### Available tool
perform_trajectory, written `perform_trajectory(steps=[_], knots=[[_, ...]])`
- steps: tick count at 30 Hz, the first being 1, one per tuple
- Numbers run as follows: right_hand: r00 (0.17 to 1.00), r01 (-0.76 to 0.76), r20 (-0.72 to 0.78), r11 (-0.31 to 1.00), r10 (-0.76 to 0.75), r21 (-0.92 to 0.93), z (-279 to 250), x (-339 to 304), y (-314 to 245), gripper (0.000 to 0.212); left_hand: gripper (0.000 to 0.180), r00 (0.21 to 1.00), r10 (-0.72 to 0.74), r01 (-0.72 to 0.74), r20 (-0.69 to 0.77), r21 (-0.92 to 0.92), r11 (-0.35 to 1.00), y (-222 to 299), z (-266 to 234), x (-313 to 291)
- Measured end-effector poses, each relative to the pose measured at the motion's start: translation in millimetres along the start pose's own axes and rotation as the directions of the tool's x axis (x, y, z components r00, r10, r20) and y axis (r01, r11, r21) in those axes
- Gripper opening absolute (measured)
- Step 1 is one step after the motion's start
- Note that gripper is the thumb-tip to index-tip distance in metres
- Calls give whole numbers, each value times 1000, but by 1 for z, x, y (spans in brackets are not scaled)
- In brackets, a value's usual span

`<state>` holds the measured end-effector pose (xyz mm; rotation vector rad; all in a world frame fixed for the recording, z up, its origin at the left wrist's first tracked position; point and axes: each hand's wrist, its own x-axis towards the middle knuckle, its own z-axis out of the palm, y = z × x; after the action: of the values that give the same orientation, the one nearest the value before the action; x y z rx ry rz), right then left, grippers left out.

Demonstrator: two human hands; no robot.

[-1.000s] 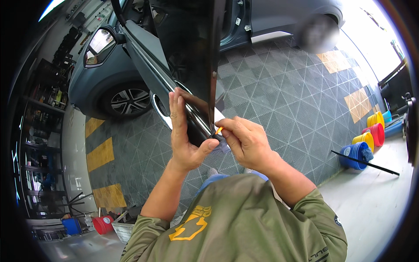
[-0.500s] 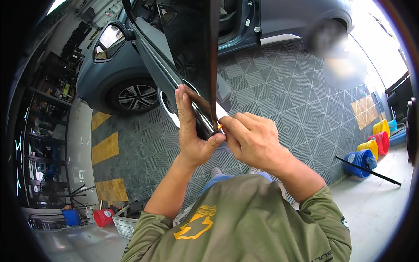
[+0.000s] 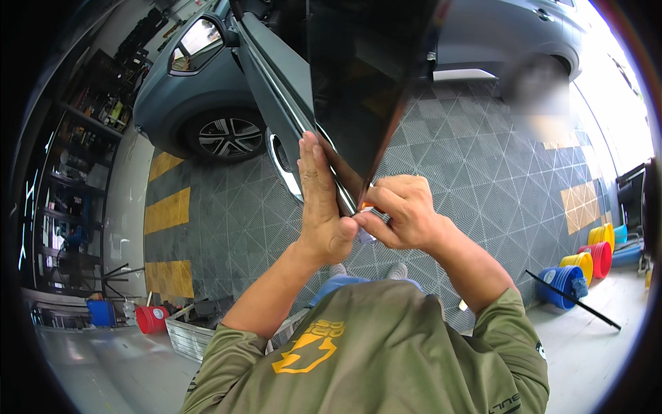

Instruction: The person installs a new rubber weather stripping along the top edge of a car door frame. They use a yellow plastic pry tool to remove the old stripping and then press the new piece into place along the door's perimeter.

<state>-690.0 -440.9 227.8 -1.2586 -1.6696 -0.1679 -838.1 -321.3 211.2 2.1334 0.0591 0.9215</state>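
A grey-blue car door [image 3: 274, 72] stands swung out, its dark window glass [image 3: 365, 90] rising toward me. Along the foot of the glass runs a shiny trim strip [image 3: 346, 195]. My left hand [image 3: 318, 207] lies flat against the door's outer side beside this strip, fingers stretched upward, thumb near the strip's end. At the rear lower corner of the glass, my right hand [image 3: 403, 214] pinches a small orange piece [image 3: 367, 205]; most of it is hidden by the fingers, so its kind cannot be made out. Below the left fingers' outer side is the chrome door handle [image 3: 279, 165].
The car's front wheel [image 3: 229, 136] and side mirror [image 3: 198, 47] are at the left. Blue, yellow and red buckets [image 3: 562, 284] line the right, with a black bar [image 3: 574, 300] beside them. A red bucket [image 3: 150, 319] and grey crate [image 3: 189, 337] stand lower left. Grey tiles [image 3: 476, 165] cover the floor.
The view has shifted, and the glass now looks broader and more slanted. My left thumb has drawn back from the strip's end. The right hand still pinches at the corner, its fingers more curled.
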Motion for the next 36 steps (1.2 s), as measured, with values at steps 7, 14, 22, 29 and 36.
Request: perform_trajectory(steps=[7,14,22,29,36], knots=[[972,236,-15,972,-236,-12,-4,-2,6,24,63,972,199,-161,-128,257,953,-12,9,9],[916,-391,129,917,380,79,-66,-38,-26,40,62,982,165,-146,-91,181,973,-3,7,7],[548,-774,363,292,754,561,-13,-50,-54,29,63,995,-41,36,-87,-66,997,2,-8,-3],[442,-807,477,106,760,580,6,-18,-76,23,60,986,164,-158,-35,134,978,-9,-46,15],[192,-806,337,-47,922,589,17,10,-113,24,38,744,630,-667,223,201,717,-23,-82,61]])
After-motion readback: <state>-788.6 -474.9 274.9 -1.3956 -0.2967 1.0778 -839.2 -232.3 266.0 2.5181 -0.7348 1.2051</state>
